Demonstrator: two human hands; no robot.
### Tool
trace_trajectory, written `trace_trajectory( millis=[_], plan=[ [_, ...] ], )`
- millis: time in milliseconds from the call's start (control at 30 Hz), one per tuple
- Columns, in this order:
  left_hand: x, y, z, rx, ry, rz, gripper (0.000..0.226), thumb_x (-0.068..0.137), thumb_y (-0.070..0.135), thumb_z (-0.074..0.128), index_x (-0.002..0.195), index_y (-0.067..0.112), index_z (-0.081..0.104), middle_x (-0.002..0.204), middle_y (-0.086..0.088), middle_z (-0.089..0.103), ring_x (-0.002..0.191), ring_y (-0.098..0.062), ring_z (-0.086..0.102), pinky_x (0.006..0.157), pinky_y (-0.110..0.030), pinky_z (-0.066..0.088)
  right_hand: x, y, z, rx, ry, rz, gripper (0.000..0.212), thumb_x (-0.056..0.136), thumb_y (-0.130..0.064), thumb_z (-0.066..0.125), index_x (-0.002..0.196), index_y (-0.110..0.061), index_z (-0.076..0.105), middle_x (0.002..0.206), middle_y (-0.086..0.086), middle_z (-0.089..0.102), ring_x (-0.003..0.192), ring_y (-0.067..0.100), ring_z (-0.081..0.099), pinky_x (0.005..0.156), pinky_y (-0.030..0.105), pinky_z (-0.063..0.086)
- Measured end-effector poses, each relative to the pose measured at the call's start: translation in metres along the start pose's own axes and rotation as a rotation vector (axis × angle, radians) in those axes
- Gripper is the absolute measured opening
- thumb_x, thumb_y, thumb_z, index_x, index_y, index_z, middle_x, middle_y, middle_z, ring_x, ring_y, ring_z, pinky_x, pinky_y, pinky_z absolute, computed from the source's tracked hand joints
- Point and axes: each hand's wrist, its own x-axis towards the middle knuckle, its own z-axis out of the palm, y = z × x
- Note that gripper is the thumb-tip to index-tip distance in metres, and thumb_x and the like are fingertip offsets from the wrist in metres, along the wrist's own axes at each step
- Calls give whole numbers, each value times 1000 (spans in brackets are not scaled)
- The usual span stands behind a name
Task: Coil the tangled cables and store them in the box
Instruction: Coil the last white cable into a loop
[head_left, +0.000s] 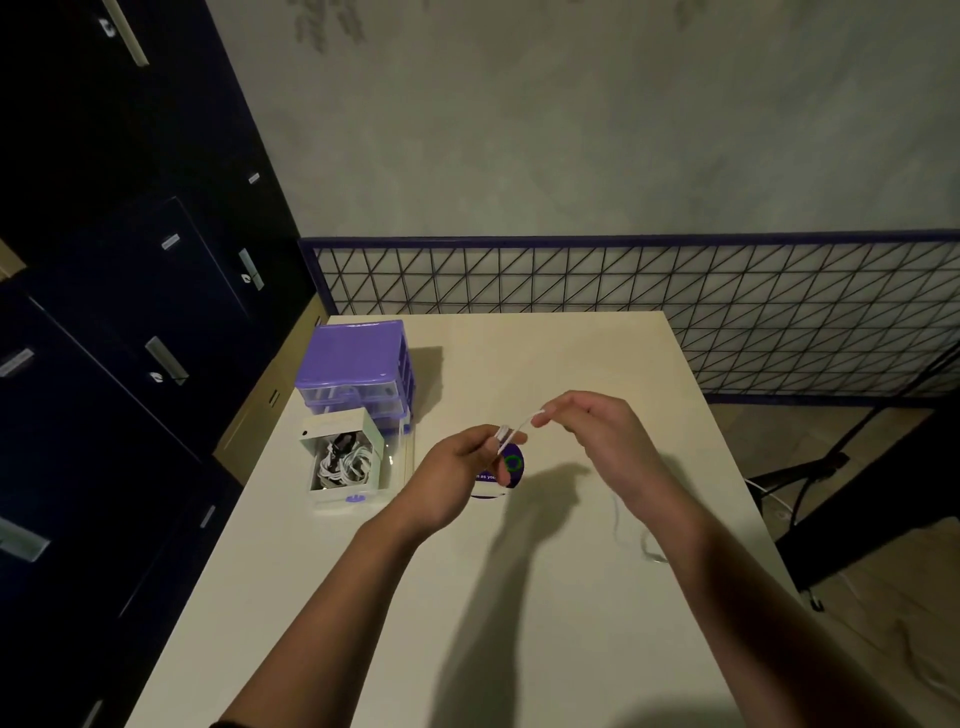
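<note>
A thin white cable (519, 427) runs taut between our two hands above the pale table top (519, 623); our left hand (457, 467) curls its fingers round a small bundle of the cable's loops, and our right hand (597, 431) pinches the cable's free stretch between thumb and fingertip, the other fingers loosely bent; from under the right wrist the rest of the cable trails down in a blur onto the table, its end too faint to follow. Just below our left hand's fingers lies a round purple sticker with a green ring (506, 470). To the left of the left hand stands an open white box (340, 457), holding white cables already coiled and one dark item we cannot make out; beyond it, touching or nearly so, stands a purple plastic drawer unit (358, 369). Beyond both hands a black wire grid panel (675, 301) borders the table's far edge.
</note>
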Motion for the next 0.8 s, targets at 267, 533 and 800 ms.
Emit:
trace_trajectory(
  millis=[267, 533, 800],
  plan=[
    [0, 11, 3, -285, -27, -50, 33, 100, 27, 37, 85, 12, 62, 59, 5, 37, 62, -14, 39, 66, -22, 36, 8, 16, 1, -66, 83, -26, 19, 95, -22, 56, 89, -16, 73, 88, -17, 68, 77, -17, 55, 67, -1, 36],
    [9, 9, -3, -998, 98, -185, 22, 100, 22, 44, 85, 12, 57, 64, 4, 27, 57, -14, 35, 67, -29, 30, -3, 32, 5, -111, -49, 33, 25, 100, -19, 46, 104, -19, 71, 58, -28, 59, 57, -16, 51, 56, 4, 36],
    [12, -1, -26, -1188, 186, -162, 29, 100, 24, 43, 110, 14, 68, 68, 7, 30, 58, -7, 38, 76, -23, 34, -13, 66, 9, -207, -187, 136, 25, 99, -23, 49, 101, -21, 73, 46, -21, 46, 51, 1, 35, 52, 12, 30]
  ],
)
